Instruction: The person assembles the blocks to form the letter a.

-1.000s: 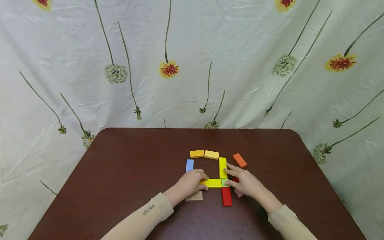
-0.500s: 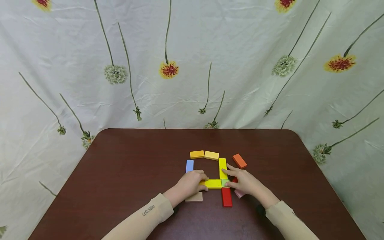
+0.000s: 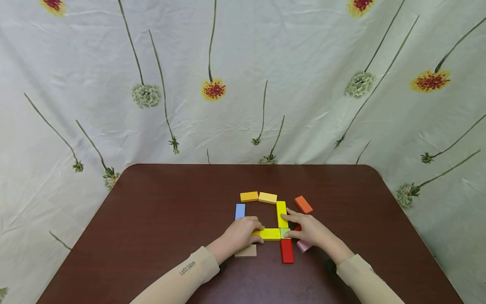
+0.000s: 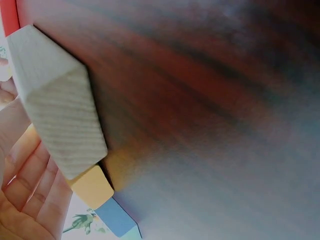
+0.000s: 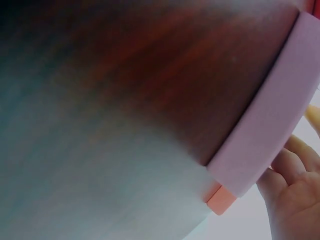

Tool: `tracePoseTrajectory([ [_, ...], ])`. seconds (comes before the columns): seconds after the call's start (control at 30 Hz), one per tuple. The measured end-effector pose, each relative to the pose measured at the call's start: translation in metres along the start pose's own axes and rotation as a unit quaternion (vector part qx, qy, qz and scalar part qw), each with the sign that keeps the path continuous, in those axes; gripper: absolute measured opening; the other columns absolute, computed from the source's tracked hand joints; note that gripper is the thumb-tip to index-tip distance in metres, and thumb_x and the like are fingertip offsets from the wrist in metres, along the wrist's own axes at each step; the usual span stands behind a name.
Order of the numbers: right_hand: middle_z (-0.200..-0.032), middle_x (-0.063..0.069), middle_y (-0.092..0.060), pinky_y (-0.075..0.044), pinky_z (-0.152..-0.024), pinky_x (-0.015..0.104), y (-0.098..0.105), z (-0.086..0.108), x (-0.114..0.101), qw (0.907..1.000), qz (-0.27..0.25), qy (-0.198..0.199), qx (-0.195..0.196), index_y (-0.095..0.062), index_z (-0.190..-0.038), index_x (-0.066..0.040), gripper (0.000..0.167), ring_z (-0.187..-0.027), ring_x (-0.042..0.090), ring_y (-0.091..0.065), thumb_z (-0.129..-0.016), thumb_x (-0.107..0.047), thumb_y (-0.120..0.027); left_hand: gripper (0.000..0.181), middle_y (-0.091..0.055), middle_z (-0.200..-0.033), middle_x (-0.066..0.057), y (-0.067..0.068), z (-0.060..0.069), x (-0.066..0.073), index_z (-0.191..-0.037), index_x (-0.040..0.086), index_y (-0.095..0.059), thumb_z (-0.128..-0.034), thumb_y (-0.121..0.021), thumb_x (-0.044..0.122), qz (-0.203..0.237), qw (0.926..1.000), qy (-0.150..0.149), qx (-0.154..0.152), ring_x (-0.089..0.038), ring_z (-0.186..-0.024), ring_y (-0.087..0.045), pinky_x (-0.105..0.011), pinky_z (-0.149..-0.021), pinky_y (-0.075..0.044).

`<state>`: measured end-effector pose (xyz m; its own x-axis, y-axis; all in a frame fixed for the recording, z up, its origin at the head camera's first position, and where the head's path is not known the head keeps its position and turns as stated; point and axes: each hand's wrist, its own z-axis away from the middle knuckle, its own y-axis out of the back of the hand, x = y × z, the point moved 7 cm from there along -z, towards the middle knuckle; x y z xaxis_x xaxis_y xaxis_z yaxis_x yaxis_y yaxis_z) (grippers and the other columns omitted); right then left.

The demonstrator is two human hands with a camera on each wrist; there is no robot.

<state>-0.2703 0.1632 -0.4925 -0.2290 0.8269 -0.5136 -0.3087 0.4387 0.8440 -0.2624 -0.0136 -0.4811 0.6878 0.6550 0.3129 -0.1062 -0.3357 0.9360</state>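
Orange block [image 3: 256,233] lies within left grip [image 3: 240,232]; apart from right grip [image 3: 312,231].

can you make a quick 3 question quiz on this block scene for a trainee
1. True or false: in the head view, the orange block lies farther from the person than the pink block.
2. Which is nearest the thumb tip of the right hand: a) beige block, b) green block, c) blue block?
3. Fill in: in the head view, just left of the green block lies a ____.

Key: 1. True; 2. b; 3. yellow block.
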Motion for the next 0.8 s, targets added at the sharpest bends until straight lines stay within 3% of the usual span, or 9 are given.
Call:
tracePoseTrajectory([
  [0.13, -0.142, 0.012, -0.057, -0.048, -0.103, 0.049, 0.006, 0.004, -0.002, 0.9995, 0.000, 0.012, 0.028, -0.063, -0.134, -0.014, 0.059, -0.130, 0.032, -0.054, -0.081, -0.036, -0.079, 0.029, -0.070, -0.094, 0.000, 0.000, 0.000, 0.001, -0.101, 0.009, -0.077, -0.0801, -0.081, 0.029, 0.000, 1.0000, 0.000, 0.001, -0.013, -0.084, -0.066, -0.023, -0.075, -0.054],
  [0.33, -0.111, 0.005, -0.070, -0.055, -0.091, 0.043, 0.014, 0.014, -0.003, 0.9977, 0.017, 0.041, 0.052, -0.073, -0.104, -0.010, 0.031, -0.102, 0.023, -0.064, -0.077, -0.023, -0.084, 0.030, -0.070, -0.095, 0.000, 0.000, -0.001, 0.001, -0.102, 0.009, -0.077, -0.0807, -0.081, 0.029, 0.001, 1.0000, 0.002, 0.002, -0.014, -0.085, -0.066, -0.023, -0.076, -0.054],
  [0.5, -0.112, 0.005, -0.069, -0.056, -0.088, 0.041, 0.012, 0.017, -0.002, 0.9982, 0.021, 0.040, 0.040, -0.072, -0.092, -0.016, 0.017, -0.102, 0.023, -0.063, -0.079, -0.017, -0.083, 0.030, -0.070, -0.094, 0.000, -0.001, 0.000, 0.000, -0.102, 0.009, -0.077, -0.0805, -0.081, 0.030, -0.003, 1.0000, 0.002, 0.002, -0.014, -0.085, -0.066, -0.023, -0.076, -0.054],
  [0.8, -0.112, 0.006, -0.068, -0.057, -0.087, 0.041, 0.008, 0.019, -0.006, 0.9953, 0.042, 0.076, 0.044, -0.074, -0.093, -0.015, 0.011, -0.102, 0.024, -0.064, -0.082, -0.014, -0.079, 0.029, -0.070, -0.095, 0.000, -0.001, 0.001, 0.001, -0.101, 0.009, -0.077, -0.0807, -0.081, 0.029, -0.005, 1.0000, -0.004, 0.004, -0.013, -0.084, -0.066, -0.024, -0.076, -0.054],
])
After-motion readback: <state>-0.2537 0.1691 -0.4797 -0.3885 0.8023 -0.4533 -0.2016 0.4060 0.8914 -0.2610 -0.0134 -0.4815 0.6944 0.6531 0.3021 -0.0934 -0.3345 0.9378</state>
